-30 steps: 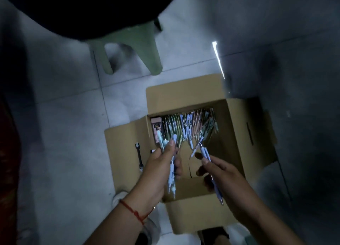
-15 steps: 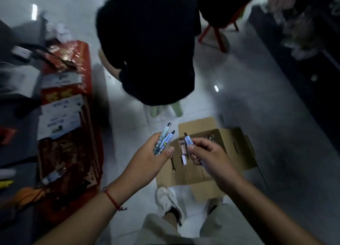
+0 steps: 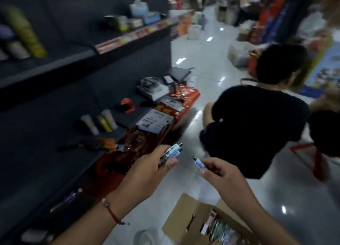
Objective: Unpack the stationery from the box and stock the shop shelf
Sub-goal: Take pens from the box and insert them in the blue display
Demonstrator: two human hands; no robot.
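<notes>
Black-shirted person beside shelf

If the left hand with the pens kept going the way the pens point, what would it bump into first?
Probably nothing close. The left hand aims its pens up and right, over bare floor. The seated person in black sits just right of that line, though depth is hard to judge.

Both forearms extend forward, bare, hands raised side by side and slightly apart. Left hand: fingers curled, thumb on top, gripping a bundle; a red cord bracelet circles its wrist. Right hand: thumb and forefinger pinching one item, remaining fingers curled.
</notes>
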